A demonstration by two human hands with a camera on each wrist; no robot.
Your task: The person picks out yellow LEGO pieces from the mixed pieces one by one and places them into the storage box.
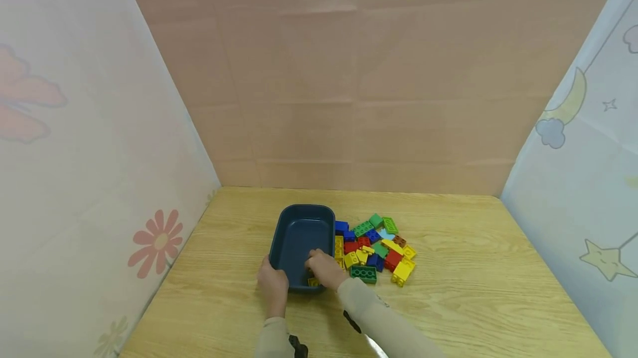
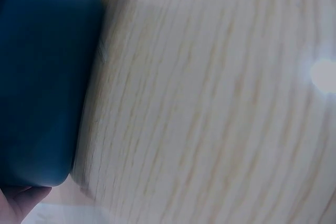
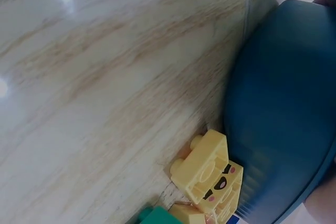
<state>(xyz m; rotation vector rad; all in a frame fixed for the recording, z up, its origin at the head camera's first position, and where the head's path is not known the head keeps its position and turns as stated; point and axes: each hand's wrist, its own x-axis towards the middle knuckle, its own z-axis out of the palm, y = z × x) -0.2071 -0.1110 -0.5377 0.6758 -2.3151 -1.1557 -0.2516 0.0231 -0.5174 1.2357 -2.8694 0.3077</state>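
Observation:
A dark blue rectangular tray [image 1: 305, 236] rests on the wooden table. My left hand [image 1: 273, 285] grips its near left side, thumb by the rim. My right hand [image 1: 327, 270] reaches over the near right rim, fingers bent down inside the tray; whether they pinch anything is hidden. A yellow toy brick [image 1: 313, 281] lies in the tray's near end, below the right hand. In the left wrist view, the left fingers [image 2: 26, 201] touch the tray's outer wall [image 2: 47, 77]. Yellow bricks [image 3: 202, 166], one with a printed face, lie against the tray in the right wrist view.
Right of the tray spreads a pile of loose toy bricks, among them a dark green brick [image 1: 364, 274], a red brick [image 1: 392, 260] and blue bricks [image 1: 341, 227]. Fabric walls [image 1: 359, 97] stand behind the table [image 1: 458, 269] and at both sides.

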